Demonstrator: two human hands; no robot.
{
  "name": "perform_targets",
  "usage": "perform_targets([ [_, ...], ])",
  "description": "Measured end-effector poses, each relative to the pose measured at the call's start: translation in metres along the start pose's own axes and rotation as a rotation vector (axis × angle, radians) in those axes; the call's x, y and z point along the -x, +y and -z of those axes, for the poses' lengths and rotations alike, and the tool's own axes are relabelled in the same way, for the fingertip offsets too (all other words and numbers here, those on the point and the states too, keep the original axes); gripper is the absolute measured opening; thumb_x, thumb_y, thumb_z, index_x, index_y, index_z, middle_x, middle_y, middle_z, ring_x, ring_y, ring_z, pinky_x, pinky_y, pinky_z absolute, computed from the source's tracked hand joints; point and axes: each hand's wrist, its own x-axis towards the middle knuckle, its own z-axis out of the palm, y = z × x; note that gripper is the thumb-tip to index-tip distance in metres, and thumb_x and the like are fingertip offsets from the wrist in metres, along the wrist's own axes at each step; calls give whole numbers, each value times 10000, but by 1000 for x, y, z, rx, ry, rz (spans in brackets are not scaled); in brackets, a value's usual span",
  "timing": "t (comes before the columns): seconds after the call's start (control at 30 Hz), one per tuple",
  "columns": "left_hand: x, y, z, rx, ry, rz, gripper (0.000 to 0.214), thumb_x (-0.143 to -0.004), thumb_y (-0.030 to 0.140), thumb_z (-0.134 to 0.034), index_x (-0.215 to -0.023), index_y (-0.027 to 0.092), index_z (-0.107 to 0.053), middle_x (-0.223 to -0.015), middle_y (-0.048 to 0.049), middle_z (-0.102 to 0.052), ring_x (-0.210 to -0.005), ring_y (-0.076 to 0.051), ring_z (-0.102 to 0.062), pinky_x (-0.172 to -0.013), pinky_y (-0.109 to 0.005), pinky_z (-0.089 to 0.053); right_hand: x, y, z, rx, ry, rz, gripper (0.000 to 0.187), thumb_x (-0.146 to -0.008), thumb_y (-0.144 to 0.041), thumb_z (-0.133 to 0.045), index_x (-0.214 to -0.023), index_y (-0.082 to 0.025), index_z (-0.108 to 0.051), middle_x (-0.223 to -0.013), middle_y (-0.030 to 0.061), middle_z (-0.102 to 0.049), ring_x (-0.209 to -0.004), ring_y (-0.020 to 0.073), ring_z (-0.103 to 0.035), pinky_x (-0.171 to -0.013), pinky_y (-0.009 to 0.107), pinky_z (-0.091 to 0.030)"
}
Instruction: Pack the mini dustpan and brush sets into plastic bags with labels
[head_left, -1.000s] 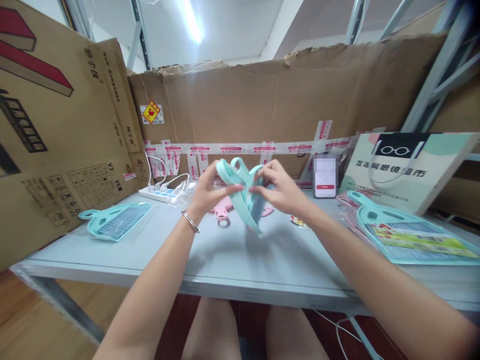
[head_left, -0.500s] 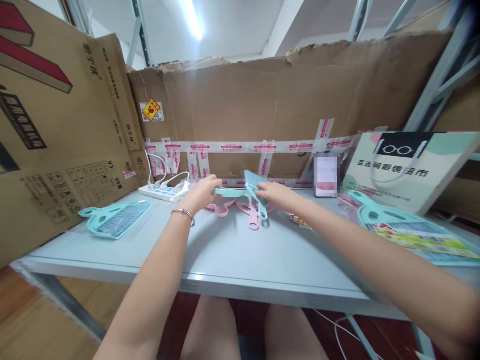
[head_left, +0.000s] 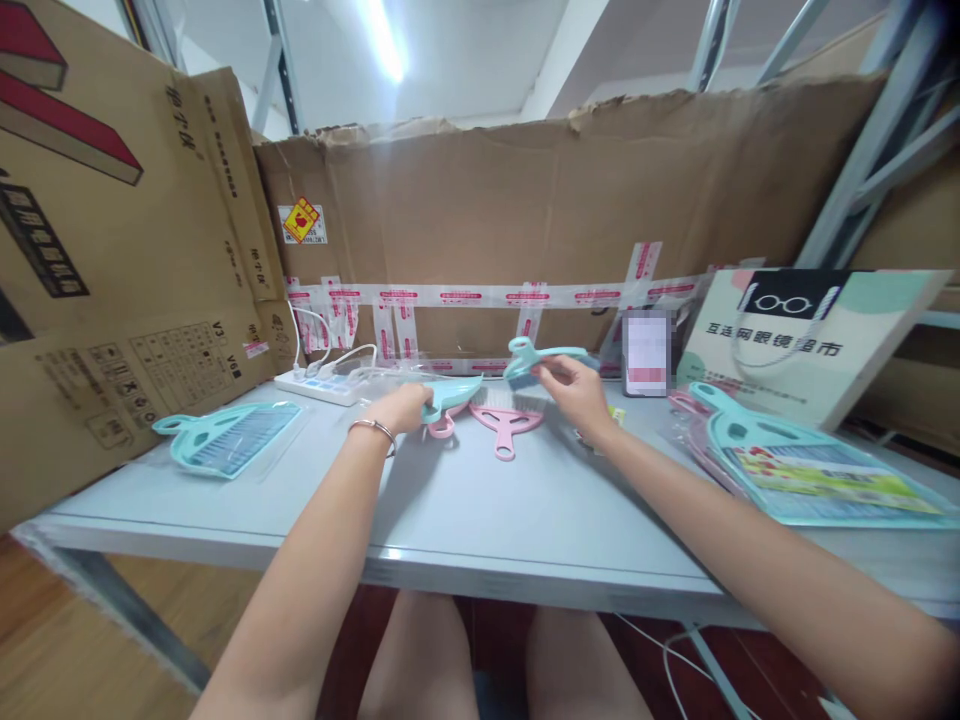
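My left hand (head_left: 405, 409) is closed on the edge of a teal dustpan (head_left: 456, 394), tilted just above the table. Under it lies a pink dustpan (head_left: 442, 424), mostly hidden. My right hand (head_left: 576, 392) grips a small teal brush (head_left: 547, 354) by its head, holding it above the tabletop with the handle pointing left. Between the two hands a pink brush (head_left: 507, 420) rests flat, its pale bristles facing away from me and its handle towards me.
A bagged teal dustpan set (head_left: 232, 440) lies left, and more bagged sets (head_left: 817, 465) are stacked right. Behind stand a power strip (head_left: 319, 386), a phone (head_left: 646, 352) and a paper bag (head_left: 802, 340). Large cardboard boxes (head_left: 450, 210) wall the back and left of the table (head_left: 465, 510).
My right hand has moved right and turned the teal brush from handle-down to nearly level. The teal dustpan in my left hand has tilted and come slightly lower. The pink brush is now uncovered.
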Motion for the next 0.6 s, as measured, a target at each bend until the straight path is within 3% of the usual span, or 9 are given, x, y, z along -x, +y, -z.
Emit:
perform_targets([
  [0.13, 4, 3, 1, -2, -39, 46, 326, -620, 55, -542, -904, 192, -625, -973, -112, -628, -767, -218, -612, -656, -283, -437, 4, 0, -11, 69, -68, 54, 162, -753, -301, -512, -821, -179, -596, -802, 33, -667, -739, 164, -619, -721, 297, -472],
  [0.27, 4, 5, 1, -31, -45, 69, 336, -635, 40, -530, -927, 177, -622, -992, -139, -627, -836, -248, -611, -681, -300, -441, 3, -3, -8, 242, -183, 197, 128, -775, -226, -436, -782, -183, -556, -789, 43, -619, -742, 168, -572, -723, 302, -433],
  [0.43, -2, 4, -2, -62, -13, 54, 300, -688, 69, -518, -955, 162, -619, -997, -154, -628, -909, -255, -599, -742, -300, -432, -5, -8, -7, 495, -437, 393, 171, -785, -201, -398, -665, -182, -518, -696, 55, -528, -668, 176, -476, -664, 307, -360],
  [0.6, -6, 1, -7, -80, -8, 36, 314, -692, 67, -507, -975, 154, -610, -997, -148, -623, -870, -236, -604, -713, -286, -435, -27, -7, -21, 633, -736, 551, 194, -759, -187, -453, -572, -179, -502, -704, 66, -529, -650, 155, -453, -652, 283, -333],
])
